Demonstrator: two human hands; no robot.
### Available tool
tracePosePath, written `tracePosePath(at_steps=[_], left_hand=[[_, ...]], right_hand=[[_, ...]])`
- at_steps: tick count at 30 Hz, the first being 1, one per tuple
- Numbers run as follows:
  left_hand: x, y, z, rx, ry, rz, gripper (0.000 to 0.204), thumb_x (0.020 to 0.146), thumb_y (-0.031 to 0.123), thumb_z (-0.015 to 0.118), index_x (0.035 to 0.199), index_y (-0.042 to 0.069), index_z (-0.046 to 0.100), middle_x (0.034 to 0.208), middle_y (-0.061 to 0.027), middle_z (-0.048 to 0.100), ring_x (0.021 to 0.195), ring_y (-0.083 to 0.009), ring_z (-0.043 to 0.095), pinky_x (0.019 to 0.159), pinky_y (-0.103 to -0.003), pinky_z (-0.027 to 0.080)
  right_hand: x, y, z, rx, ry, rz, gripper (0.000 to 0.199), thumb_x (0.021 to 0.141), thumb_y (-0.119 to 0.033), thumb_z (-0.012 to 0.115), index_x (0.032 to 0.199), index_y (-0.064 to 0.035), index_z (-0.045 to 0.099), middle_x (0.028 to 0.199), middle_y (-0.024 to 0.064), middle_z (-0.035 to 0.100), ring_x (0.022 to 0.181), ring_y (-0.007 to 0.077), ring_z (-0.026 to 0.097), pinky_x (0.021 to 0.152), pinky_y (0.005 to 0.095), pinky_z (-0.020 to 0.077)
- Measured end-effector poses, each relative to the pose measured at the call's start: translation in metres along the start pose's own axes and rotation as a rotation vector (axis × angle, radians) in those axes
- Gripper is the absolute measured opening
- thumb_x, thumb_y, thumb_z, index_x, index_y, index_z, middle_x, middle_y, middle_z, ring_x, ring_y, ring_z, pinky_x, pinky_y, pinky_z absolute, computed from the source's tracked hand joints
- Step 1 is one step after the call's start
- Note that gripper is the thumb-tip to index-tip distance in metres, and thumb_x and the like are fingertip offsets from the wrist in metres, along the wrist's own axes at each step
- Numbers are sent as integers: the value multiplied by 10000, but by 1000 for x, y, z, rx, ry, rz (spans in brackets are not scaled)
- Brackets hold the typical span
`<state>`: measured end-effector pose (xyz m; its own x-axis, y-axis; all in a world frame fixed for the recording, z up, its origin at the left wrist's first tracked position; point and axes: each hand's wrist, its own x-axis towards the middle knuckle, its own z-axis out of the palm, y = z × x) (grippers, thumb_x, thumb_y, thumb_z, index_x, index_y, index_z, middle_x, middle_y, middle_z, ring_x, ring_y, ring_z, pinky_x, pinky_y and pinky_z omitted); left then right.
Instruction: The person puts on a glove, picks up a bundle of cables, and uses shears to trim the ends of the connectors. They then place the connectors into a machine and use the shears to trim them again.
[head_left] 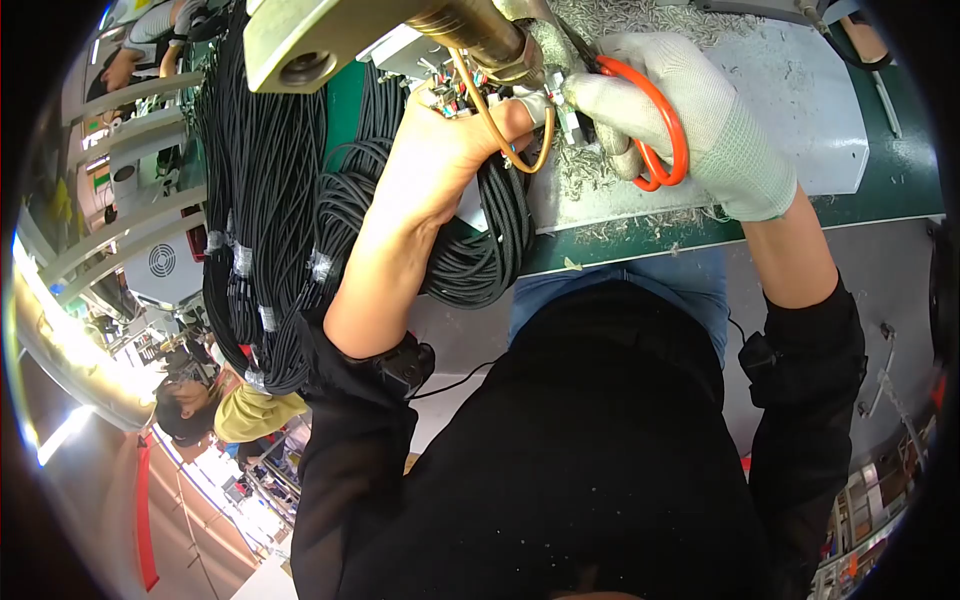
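Note:
My left hand, bare apart from light coverings on the fingertips, is closed round a bunch of cable ends with small metal connectors and coloured wires. The black cables run down from it over the table edge. My right hand, in a pale knit glove, grips scissors with red loop handles; their blades are hidden. Its thumb and forefinger meet near a small metal connector, close to my left fingertips. Both hands are just below a machine's metal cylinder, and a thin brown tube loops past the left fingers.
Small metallic scraps lie scattered over the white board on the green table. Thick bundles of black cable hang at the left. The machine's pale block juts out above. Another person sits at the far left.

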<state>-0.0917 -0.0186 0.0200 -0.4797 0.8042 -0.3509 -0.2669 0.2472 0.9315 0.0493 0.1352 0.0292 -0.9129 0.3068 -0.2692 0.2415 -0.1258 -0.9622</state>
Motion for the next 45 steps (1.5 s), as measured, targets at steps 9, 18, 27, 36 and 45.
tracePosePath(at_steps=[9,18,27,36,45], left_hand=[[-7,-2,6,53,116,-25,258,744,134,757,932,8,632,832,-51,643,724,-113,602,644,-250,501],[-5,-6,8,6,86,68,211,780,117,717,911,-6,608,818,-72,630,715,-148,618,616,-272,522],[-10,3,14,50,174,-123,159,798,69,675,927,7,605,777,-42,610,669,-127,591,606,-263,497],[-8,-8,3,-228,-50,-46,156,813,93,666,918,12,583,723,-36,594,626,-133,575,570,-258,483],[-6,-11,7,-131,85,-31,160,786,55,674,918,12,595,745,-53,614,625,-139,597,550,-252,485]], right_hand=[[7,16,-7,-46,-43,-118,316,864,-263,604,724,18,579,568,60,558,442,118,553,437,256,441],[11,23,-7,-182,-58,-463,288,866,-242,603,751,19,565,521,36,518,442,92,519,419,231,415],[7,11,-8,35,-78,-70,285,846,-248,626,770,26,603,554,65,569,479,107,573,432,248,450],[9,26,-5,-57,-42,-301,308,842,-277,614,723,-1,548,518,34,520,445,102,521,418,249,415],[3,13,-4,47,-39,-90,308,855,-274,602,725,-1,542,518,36,527,441,102,516,418,250,410]])
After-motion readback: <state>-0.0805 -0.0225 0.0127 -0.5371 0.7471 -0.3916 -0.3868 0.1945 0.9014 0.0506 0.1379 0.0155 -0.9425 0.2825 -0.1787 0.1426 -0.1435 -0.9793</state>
